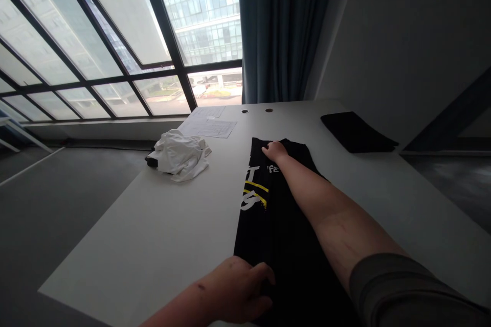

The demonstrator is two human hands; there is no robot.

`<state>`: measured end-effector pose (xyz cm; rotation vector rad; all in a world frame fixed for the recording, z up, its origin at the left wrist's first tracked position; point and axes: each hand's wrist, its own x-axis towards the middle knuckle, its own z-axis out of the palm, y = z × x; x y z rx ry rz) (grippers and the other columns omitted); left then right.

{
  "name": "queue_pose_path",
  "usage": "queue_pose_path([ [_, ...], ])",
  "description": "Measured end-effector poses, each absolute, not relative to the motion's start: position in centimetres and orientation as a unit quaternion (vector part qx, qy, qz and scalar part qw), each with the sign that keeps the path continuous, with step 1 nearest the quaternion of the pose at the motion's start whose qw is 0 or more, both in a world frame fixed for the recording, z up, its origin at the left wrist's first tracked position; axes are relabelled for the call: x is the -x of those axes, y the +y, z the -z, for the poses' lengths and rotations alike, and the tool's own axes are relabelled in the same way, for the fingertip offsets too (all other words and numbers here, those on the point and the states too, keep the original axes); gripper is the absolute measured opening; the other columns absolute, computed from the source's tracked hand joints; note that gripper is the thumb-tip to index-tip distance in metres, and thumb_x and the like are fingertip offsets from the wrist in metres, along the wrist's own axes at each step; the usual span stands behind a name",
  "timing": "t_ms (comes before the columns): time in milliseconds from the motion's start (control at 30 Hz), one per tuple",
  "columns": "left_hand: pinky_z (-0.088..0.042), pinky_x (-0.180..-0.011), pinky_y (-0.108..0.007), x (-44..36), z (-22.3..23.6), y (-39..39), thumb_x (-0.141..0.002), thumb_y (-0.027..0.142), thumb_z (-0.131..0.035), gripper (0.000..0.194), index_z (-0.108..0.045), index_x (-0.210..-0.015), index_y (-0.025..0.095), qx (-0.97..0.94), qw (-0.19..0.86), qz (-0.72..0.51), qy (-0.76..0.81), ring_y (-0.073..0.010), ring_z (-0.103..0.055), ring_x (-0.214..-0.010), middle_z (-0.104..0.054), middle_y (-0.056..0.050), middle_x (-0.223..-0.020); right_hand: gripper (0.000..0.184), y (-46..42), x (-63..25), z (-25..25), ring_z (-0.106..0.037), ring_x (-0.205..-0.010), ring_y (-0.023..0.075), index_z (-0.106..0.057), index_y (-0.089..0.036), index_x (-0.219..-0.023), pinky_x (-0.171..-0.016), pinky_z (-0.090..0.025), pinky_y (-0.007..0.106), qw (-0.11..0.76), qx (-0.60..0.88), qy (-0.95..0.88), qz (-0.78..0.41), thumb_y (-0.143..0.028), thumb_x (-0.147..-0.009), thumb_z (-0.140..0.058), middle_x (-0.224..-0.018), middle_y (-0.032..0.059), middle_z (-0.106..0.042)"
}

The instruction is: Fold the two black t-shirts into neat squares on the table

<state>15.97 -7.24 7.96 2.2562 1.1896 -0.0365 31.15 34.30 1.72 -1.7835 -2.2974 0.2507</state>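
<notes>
A black T-shirt (293, 245) with white and yellow print lies lengthwise on the white table (184, 235), its left side folded over in a long strip. At the shirt's far end, my right hand (275, 151) is closed with its thumb and fingers pinching the fabric near the top edge. My left hand (243, 288) is curled closed on the near left edge of the same shirt; its fingertips are partly hidden in the dark cloth. My right forearm crosses over the shirt's right side.
A crumpled white cloth (182, 156) with something black under it sits at the table's left edge. A folded black cloth (356, 133) lies at the far right. Paper sheets (215, 127) and two round table holes (269, 110) are at the back, before the curtain (284, 36).
</notes>
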Motion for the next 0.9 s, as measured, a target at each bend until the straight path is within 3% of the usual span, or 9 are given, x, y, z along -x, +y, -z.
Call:
queue_pose_path([
  [100, -0.057, -0.079, -0.032, -16.5, -7.5, -5.9, -0.092, 0.034, -0.065, 0.031, -0.06, -0.121, 0.024, -0.816, 0.268, -0.003, 0.513, -0.0216, -0.073, -0.082, -0.075, 0.001, -0.084, 0.059, 33.5, -30.8, -0.7, -0.052, -0.137, 0.0333, -0.064, -0.009, -0.141, -0.114, -0.041, 0.038, 0.12, 0.588, -0.795, -0.084, -0.049, -0.101, -0.047, -0.151, 0.0224, -0.055],
  [167, -0.056, -0.095, -0.038, -16.6, -6.6, -5.1, -0.094, 0.031, -0.063, 0.027, -0.062, -0.119, 0.022, -0.813, 0.223, -0.052, 0.536, -0.0239, -0.071, -0.104, -0.076, -0.006, -0.109, 0.061, 32.9, -30.3, 0.1, -0.042, -0.147, 0.0321, -0.057, -0.011, -0.149, -0.12, -0.034, 0.037, 0.116, 0.574, -0.805, -0.09, -0.049, -0.103, -0.044, -0.159, 0.0204, -0.046],
  [267, -0.043, -0.117, -0.049, -16.5, -4.6, -4.2, -0.093, 0.033, -0.065, 0.047, -0.058, -0.138, 0.021, -0.837, 0.159, -0.09, 0.516, -0.0312, -0.05, -0.143, -0.056, -0.013, -0.152, 0.07, 32.2, -29.5, 1.1, -0.03, -0.155, 0.0325, -0.045, -0.01, -0.158, -0.126, -0.023, 0.04, 0.089, 0.567, -0.812, -0.106, -0.053, -0.103, -0.042, -0.167, 0.0192, -0.035],
  [333, -0.034, -0.124, -0.055, -16.2, -3.1, -3.9, -0.094, 0.037, -0.064, 0.063, -0.048, -0.153, 0.025, -0.852, 0.137, -0.079, 0.5, -0.0338, -0.034, -0.155, -0.04, -0.012, -0.166, 0.076, 32.0, -29.2, 1.6, -0.02, -0.159, 0.0327, -0.033, -0.009, -0.164, -0.129, -0.015, 0.043, 0.064, 0.572, -0.809, -0.118, -0.055, -0.104, -0.038, -0.173, 0.0184, -0.023],
  [433, -0.025, -0.128, -0.056, -15.9, -1.6, -3.8, -0.097, 0.041, -0.06, 0.073, -0.033, -0.164, 0.031, -0.857, 0.125, -0.064, 0.495, -0.032, -0.024, -0.159, -0.026, -0.007, -0.173, 0.079, 32.3, -29.1, 1.9, -0.01, -0.162, 0.0306, -0.022, -0.009, -0.167, -0.13, -0.007, 0.044, 0.039, 0.573, -0.809, -0.124, -0.057, -0.105, -0.03, -0.175, 0.0166, -0.01],
  [533, -0.023, -0.13, -0.053, -15.8, -0.9, -3.8, -0.099, 0.044, -0.057, 0.079, -0.023, -0.167, 0.026, -0.852, 0.123, -0.066, 0.504, -0.0295, -0.02, -0.161, -0.022, -0.007, -0.174, 0.081, 32.9, -28.9, 1.6, -0.008, -0.162, 0.0293, -0.02, -0.009, -0.168, -0.13, -0.006, 0.044, 0.031, 0.574, -0.809, -0.122, -0.058, -0.104, -0.028, -0.176, 0.016, -0.007],
  [700, -0.02, -0.131, -0.052, -15.8, -0.8, -3.8, -0.101, 0.046, -0.051, 0.078, -0.021, -0.168, 0.02, -0.851, 0.133, -0.057, 0.505, -0.0301, -0.016, -0.161, -0.016, -0.008, -0.174, 0.074, 34.1, -27.5, 0.6, -0.004, -0.162, 0.0327, -0.032, -0.01, -0.164, -0.129, -0.002, 0.055, 0.02, 0.594, -0.8, -0.088, -0.052, -0.103, -0.033, -0.176, 0.015, -0.011],
  [900, -0.016, -0.132, -0.053, -15.4, -1.4, -3.6, -0.101, 0.049, -0.052, 0.08, -0.019, -0.169, 0.02, -0.856, 0.166, -0.063, 0.486, -0.0309, -0.014, -0.162, -0.013, -0.008, -0.175, 0.07, 36.5, -25.2, 1.4, -0.013, -0.161, 0.0291, -0.025, -0.018, -0.168, -0.13, -0.01, 0.05, 0.016, 0.558, -0.823, -0.108, -0.05, -0.105, -0.027, -0.176, 0.0101, -0.013],
])
